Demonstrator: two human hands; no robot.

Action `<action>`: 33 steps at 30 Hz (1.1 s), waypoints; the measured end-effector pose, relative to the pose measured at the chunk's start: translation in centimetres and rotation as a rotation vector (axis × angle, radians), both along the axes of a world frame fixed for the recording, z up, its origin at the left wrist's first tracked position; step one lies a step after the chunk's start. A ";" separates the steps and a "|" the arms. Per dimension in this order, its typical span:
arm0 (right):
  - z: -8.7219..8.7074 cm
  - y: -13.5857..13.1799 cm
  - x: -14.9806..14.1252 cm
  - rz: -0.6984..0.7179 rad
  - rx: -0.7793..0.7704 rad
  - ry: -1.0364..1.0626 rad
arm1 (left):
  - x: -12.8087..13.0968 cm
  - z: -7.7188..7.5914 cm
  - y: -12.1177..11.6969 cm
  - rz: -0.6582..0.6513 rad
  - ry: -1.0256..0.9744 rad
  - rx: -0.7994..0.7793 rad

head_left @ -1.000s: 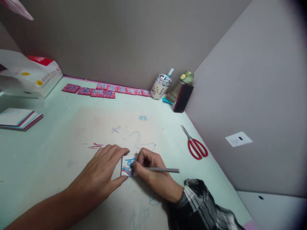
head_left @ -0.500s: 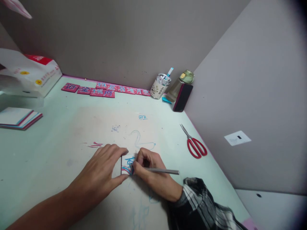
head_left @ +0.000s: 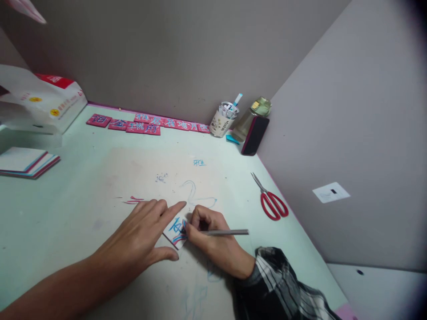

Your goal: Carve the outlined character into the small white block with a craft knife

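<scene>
A small white square tile (head_left: 176, 231) with blue and pink cut lines lies on the pale green table (head_left: 66, 209), turned askew. My left hand (head_left: 147, 233) rests flat on its left edge, fingers stretched out, index finger along the tile's top. My right hand (head_left: 210, 238) pinches a thin grey metal carving tool (head_left: 227, 232), whose tip meets the tile's right side. A checked sleeve covers my right wrist.
Red-handled scissors (head_left: 271, 202) lie to the right. A row of pink carved tiles (head_left: 147, 124) lines the back wall, beside a pen cup (head_left: 223, 120), a bottle (head_left: 251, 115) and a dark phone (head_left: 255, 135). A white bag (head_left: 43, 104) and stacked sheets (head_left: 25, 162) sit far left.
The tile has been rotated from square to askew under my left hand, whose fingers have stretched out straighter. My right hand and the tool stay almost in place.
</scene>
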State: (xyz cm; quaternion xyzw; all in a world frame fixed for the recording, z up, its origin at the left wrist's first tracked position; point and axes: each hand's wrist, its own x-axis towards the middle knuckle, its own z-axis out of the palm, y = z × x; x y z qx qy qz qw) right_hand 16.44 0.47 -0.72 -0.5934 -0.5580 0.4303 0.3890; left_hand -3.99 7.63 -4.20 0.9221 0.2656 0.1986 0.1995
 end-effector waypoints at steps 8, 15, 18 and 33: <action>-0.1 0.0 0.1 -0.010 -0.001 0.000 | -0.4 0.4 0.6 -0.022 -0.007 -0.148; 0.0 0.0 -0.1 -0.034 -0.014 0.073 | 0.4 0.7 -0.2 0.071 -0.040 -0.151; 0.0 0.0 -0.1 -0.048 -0.023 0.073 | 0.2 0.7 -0.3 0.034 -0.052 -0.181; 0.1 -0.3 0.0 0.007 0.007 -0.005 | -0.2 0.8 -0.1 0.036 -0.078 -0.226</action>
